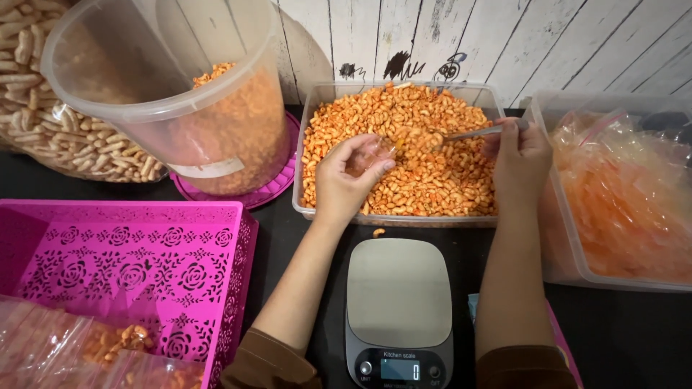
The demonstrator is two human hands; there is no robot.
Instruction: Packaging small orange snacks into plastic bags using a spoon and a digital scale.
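My left hand (348, 180) holds a small clear plastic bag (371, 153) open over a clear rectangular tub (311, 122) full of orange seasoned snack pieces. My right hand (520, 155) grips the handle of a metal spoon (468, 133) whose bowl, loaded with snack pieces, is at the bag's mouth. A grey kitchen scale (398, 292) with nothing on its platform sits in front of the tub, between my forearms. One loose snack piece (378, 233) lies on the dark table between tub and scale.
A large clear round bucket (166, 86) of orange snacks stands tilted on a pink lid at the left. Behind it lies a bag of pale snacks (43, 122). A pink perforated basket (144, 266) holds filled packets. At the right, a clear tub (613, 187) holds plastic bags.
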